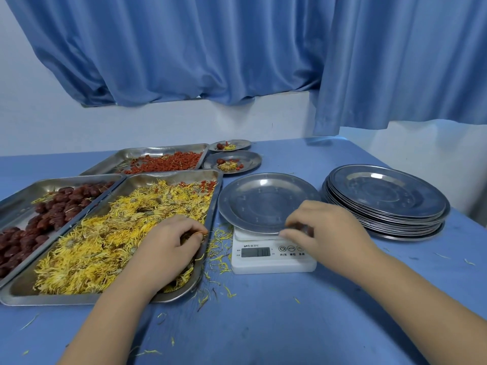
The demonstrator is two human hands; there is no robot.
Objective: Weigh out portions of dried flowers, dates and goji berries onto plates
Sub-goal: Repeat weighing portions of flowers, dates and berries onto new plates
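Blue curtains over a white wall, perhaps a window behind; blue table below.

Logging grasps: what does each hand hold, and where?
The left hand pinches a tuft of dried flowers in their tray; the right hand holds the empty plate on the scale by its near rim.

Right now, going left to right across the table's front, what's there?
Steel tray of dark red dates → steel tray of yellow dried flowers → white kitchen scale → stack of round steel plates.
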